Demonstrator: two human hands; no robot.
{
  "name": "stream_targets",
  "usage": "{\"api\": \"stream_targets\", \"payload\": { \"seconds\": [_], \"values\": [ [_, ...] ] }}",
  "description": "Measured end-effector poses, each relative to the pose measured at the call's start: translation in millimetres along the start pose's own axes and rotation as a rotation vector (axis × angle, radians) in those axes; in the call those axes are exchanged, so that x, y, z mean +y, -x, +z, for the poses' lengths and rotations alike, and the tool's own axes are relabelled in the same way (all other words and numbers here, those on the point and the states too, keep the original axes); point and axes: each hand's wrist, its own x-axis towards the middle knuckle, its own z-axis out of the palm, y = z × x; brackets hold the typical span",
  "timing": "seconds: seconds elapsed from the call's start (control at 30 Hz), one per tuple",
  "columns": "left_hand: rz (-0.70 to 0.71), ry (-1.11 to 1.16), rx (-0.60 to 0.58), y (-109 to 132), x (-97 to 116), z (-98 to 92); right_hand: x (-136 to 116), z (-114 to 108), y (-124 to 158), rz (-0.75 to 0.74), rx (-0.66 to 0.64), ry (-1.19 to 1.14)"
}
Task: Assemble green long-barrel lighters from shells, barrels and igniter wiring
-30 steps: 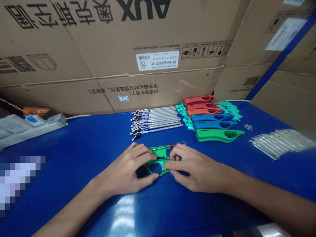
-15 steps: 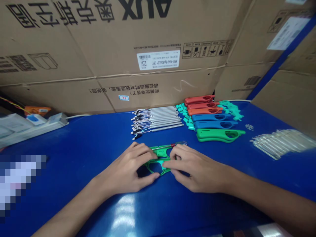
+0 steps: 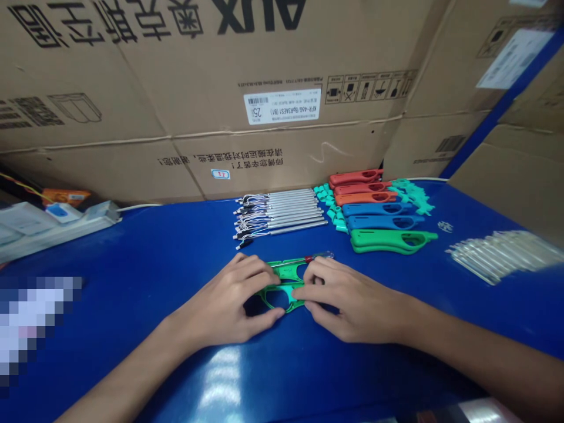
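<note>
A green plastic lighter shell [image 3: 286, 282] lies flat on the blue table [image 3: 145, 258] in front of me, with a clear tube and a red part at its far end. My left hand [image 3: 229, 305] curls round its left side, thumb under the loop and fingers on top. My right hand [image 3: 343, 299] presses on its right side with fingers bent over it. Both hands hide much of the shell.
Behind the shell lie a row of metal tubes with wires [image 3: 279, 214], a stack of red, blue and green shells [image 3: 379, 211], small teal parts [image 3: 330, 205] and clear tubes [image 3: 502, 252] at right. Cardboard boxes [image 3: 247, 88] wall off the back. A power strip [image 3: 53, 229] lies at left.
</note>
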Motion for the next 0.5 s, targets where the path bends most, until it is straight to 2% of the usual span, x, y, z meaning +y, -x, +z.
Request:
{"api": "stream_targets", "payload": {
  "seconds": [0.5],
  "values": [
    [0.013,-0.003,0.009,-1.6,0.2,-0.6,-0.5,-0.4,1.2,-0.022,-0.038,0.022]
  ]
}}
